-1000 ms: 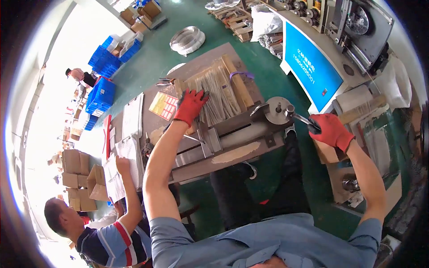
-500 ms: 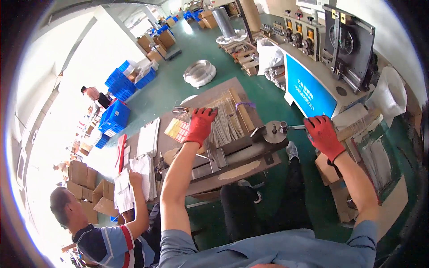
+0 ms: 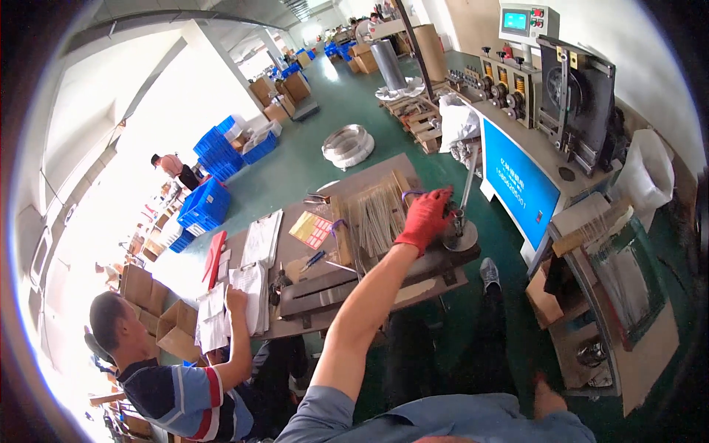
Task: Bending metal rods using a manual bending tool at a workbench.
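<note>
My left hand (image 3: 425,220), in a red glove, reaches over the right end of the workbench (image 3: 369,171). Its fingers curl beside the hub of a round metal disc (image 3: 463,238); what they grip is hidden. From that disc a metal lever (image 3: 471,177) points up and away, apart from the glove. A bundle of thin straight wires (image 3: 378,220) lies between wooden strips left of this hand. Low by my body is my right hand (image 3: 541,379), where only a little red glove shows and the fingers are out of sight.
Pliers (image 3: 317,198), a screwdriver (image 3: 312,260) and a red-and-yellow sheet (image 3: 310,229) lie on the bench. At left, a co-worker (image 3: 170,391) leans over papers (image 3: 249,292). A machine with a blue panel (image 3: 518,181) and a low stand (image 3: 583,295) are at right.
My left hand has moved right from the wires to the disc. My right hand has let go of the lever and dropped toward my body. The lever has swung from pointing right to pointing away.
</note>
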Available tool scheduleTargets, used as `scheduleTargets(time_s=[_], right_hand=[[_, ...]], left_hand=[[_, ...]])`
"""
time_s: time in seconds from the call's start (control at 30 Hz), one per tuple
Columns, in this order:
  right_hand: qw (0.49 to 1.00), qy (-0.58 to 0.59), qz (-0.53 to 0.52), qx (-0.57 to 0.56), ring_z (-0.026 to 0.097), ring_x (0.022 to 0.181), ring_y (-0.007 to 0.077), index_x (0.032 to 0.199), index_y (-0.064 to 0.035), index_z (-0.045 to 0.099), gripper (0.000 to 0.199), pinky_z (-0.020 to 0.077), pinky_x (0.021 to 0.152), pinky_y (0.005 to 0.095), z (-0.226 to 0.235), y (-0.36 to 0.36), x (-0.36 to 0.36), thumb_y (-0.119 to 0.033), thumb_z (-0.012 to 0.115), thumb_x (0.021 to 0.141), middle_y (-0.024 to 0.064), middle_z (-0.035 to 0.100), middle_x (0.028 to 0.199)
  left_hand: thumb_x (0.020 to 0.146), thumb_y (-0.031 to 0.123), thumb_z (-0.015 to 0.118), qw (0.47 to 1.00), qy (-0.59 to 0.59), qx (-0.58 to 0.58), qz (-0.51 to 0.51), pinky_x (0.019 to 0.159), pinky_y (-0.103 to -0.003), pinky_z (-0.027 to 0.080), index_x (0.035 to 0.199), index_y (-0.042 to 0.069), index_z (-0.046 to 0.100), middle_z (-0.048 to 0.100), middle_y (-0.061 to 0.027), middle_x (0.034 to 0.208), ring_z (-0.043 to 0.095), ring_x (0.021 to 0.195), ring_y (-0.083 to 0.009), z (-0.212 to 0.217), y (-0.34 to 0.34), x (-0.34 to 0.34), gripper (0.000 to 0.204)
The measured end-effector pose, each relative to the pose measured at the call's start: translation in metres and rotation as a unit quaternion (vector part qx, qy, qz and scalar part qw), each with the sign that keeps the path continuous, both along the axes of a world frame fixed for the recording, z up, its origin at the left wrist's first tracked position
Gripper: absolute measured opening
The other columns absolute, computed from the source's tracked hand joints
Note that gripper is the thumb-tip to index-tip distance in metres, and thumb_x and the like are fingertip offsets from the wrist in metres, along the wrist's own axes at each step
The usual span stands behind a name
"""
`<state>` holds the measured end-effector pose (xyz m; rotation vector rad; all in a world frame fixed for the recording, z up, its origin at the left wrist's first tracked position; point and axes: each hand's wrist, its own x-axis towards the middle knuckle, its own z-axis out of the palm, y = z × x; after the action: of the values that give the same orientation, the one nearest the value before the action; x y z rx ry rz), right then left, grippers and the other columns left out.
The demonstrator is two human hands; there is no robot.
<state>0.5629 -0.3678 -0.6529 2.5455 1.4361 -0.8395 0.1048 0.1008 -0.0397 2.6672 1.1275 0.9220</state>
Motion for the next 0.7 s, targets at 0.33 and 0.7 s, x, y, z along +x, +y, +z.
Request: scheduleTargets(time_s=[0.33,0.7], right_hand=[[0.933,0.045,0.312,-0.173,0.052,0.117,0.0325,0.141,-0.0137,0.04,0.066,0.0439,0.098,0.0457,0.023,-0.179,-0.131,-0.054,0.045,0.089,0.0129,0.044,0.141],[0.995,0.1,-0.009,0.026,0.061,0.099,0.0381,0.105,-0.0045,0.065,0.05,0.0473,0.083,0.0474,0.102,0.113,-0.145,-0.043,0.066,0.074,0.0212,0.064,0.109]], left_hand=[[0.078,0.041,0.061,0.978,0.182,-0.031,0.097,0.094,-0.045,0.045,0.123,0.017,0.061,0.056,-0.01,0.128,0.05,0.116,-0.036,-0.005,-0.003,-0.025,0.051],[0.079,0.039,0.058,0.983,0.144,-0.054,0.095,0.082,-0.042,0.051,0.11,0.017,0.066,0.066,-0.0084,0.105,0.062,0.099,-0.0295,-0.021,-0.001,-0.023,0.039]])
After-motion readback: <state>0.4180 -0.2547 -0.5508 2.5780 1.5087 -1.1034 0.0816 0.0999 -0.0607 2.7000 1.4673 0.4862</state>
